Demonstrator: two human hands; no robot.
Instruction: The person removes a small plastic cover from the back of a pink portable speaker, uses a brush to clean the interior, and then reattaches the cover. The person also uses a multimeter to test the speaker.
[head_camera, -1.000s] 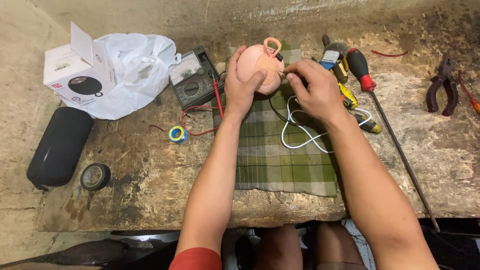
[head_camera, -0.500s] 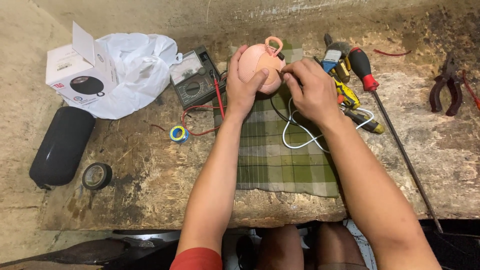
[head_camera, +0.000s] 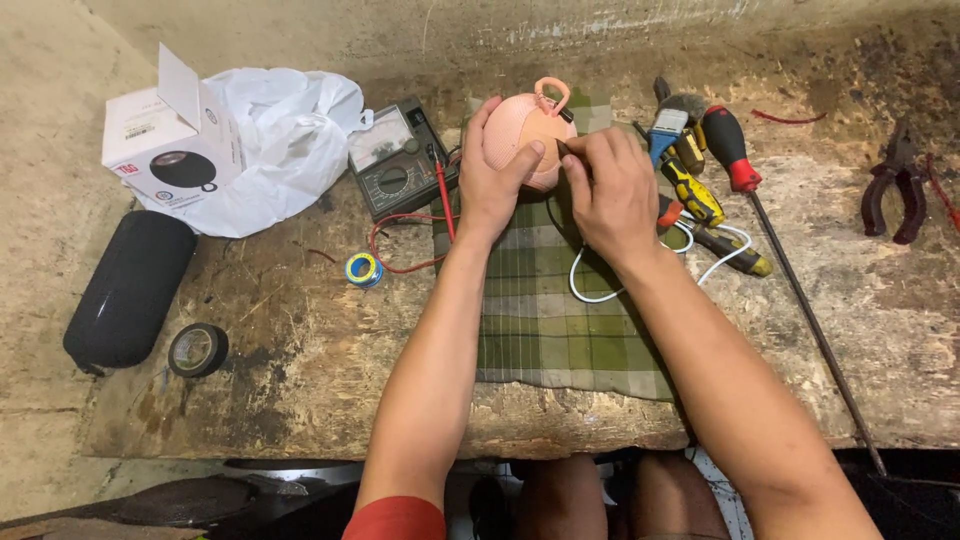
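Note:
A small round pink speaker (head_camera: 525, 135) with a loop on top is held upright over the far end of a green checked cloth (head_camera: 560, 320). My left hand (head_camera: 492, 175) wraps around its left side, thumb across the front. My right hand (head_camera: 612, 190) presses against the speaker's right edge and pinches a thin dark tool tip (head_camera: 563, 149) there. A white cable (head_camera: 600, 290) curls on the cloth under my right wrist.
A multimeter (head_camera: 400, 165) with red leads, a solder spool (head_camera: 362, 269), a white bag (head_camera: 285, 140), an open box (head_camera: 165, 140), a black cylindrical speaker (head_camera: 130, 290) and a tape roll (head_camera: 198, 350) lie left. Screwdrivers (head_camera: 725, 150) and pliers (head_camera: 895, 185) lie right.
The pink speaker has turned slightly in my left hand, and my right hand has shifted a little closer against its right edge.

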